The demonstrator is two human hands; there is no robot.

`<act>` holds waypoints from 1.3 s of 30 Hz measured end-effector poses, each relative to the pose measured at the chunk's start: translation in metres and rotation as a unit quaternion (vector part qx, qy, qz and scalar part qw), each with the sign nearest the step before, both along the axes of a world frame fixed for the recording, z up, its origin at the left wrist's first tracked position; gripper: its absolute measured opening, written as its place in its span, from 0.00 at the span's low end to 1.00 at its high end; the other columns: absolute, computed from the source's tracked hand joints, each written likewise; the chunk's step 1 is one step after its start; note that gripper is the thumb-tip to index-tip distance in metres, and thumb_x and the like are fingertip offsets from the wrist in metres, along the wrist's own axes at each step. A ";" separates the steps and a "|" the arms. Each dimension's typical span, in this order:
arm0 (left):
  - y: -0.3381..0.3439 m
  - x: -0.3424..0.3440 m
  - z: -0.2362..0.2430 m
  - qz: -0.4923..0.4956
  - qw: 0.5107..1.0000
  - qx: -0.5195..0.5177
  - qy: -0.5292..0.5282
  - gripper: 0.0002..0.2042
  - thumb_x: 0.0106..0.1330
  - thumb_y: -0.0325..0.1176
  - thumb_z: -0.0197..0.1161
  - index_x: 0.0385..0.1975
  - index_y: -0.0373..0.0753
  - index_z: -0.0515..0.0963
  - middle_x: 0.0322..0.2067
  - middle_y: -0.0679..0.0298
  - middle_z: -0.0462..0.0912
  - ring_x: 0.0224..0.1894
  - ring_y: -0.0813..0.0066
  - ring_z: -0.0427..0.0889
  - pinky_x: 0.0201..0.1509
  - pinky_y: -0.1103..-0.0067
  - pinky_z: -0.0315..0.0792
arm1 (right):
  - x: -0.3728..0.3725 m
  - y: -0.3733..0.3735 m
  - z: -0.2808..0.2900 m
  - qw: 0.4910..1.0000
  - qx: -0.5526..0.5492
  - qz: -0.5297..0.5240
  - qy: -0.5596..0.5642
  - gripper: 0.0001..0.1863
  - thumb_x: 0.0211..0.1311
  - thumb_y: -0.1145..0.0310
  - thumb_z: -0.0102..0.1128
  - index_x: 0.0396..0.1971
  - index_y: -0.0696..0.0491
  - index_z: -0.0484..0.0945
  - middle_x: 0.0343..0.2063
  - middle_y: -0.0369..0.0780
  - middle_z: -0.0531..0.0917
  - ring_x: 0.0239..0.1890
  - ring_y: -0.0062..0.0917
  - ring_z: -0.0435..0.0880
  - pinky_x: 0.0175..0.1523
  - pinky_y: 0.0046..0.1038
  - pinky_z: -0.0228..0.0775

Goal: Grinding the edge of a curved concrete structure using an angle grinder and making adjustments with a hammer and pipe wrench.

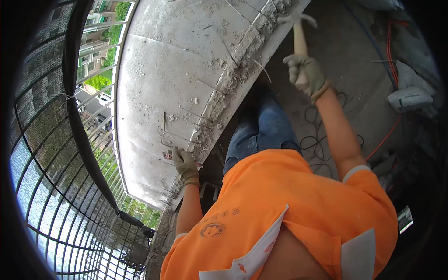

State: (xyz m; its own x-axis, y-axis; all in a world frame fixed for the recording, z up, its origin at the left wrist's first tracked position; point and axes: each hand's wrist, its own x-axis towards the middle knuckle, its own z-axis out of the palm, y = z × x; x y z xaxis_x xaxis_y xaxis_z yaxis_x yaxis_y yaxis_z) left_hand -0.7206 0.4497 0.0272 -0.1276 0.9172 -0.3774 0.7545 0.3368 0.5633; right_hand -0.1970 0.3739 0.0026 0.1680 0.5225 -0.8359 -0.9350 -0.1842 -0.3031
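Note:
My right hand, in a grey-green work glove, grips the pale wooden handle of a hammer. The hammer is raised out to the right, its metal head at the top. My left hand, gloved the same way, is closed at the broken edge of a concrete slab. Small reddish bits show on both sides of its fingers, but what it holds is mostly hidden. Just above it, a bent steel bar sticks out of the rough edge.
Several thin steel bars jut from the slab's crumbled edge, with loose rubble around them. A white railing and black mesh border the left side. Black cable, a red cord and white sacks lie right.

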 end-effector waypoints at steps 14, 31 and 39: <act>-0.008 0.005 0.014 -0.038 0.992 0.091 0.075 0.21 0.71 0.32 0.49 0.59 0.24 0.68 0.42 0.58 0.79 0.44 0.71 0.76 0.53 0.78 0.70 | -0.126 0.016 -0.030 0.996 -0.049 0.005 0.080 0.05 0.58 0.77 0.54 0.35 0.60 0.74 0.19 0.34 0.73 0.16 0.23 0.75 0.23 0.30 0.75; -0.019 0.000 0.010 0.033 0.998 0.045 -0.001 0.21 0.71 0.31 0.50 0.60 0.27 0.67 0.42 0.62 0.77 0.38 0.77 0.76 0.45 0.80 0.73 | -0.061 0.026 -0.016 0.989 0.018 -0.025 0.147 0.04 0.60 0.77 0.50 0.34 0.60 0.72 0.18 0.34 0.72 0.13 0.20 0.71 0.20 0.26 0.73; -0.065 -0.072 -0.001 0.048 0.997 0.002 0.053 0.21 0.71 0.31 0.48 0.59 0.24 0.68 0.50 0.52 0.79 0.49 0.67 0.78 0.55 0.76 0.72 | 0.123 0.018 0.003 0.941 0.086 -0.157 -0.287 0.08 0.66 0.70 0.54 0.37 0.59 0.77 0.28 0.36 0.78 0.27 0.20 0.77 0.36 0.24 0.73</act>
State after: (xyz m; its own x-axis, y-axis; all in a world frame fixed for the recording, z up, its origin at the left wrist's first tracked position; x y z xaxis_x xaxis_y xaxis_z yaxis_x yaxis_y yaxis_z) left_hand -0.7922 0.3850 0.0263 -0.2545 0.9001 -0.3535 0.7737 0.4089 0.4840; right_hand -0.0744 0.3921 0.0058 0.7350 0.4906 -0.4681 -0.6081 0.1712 -0.7752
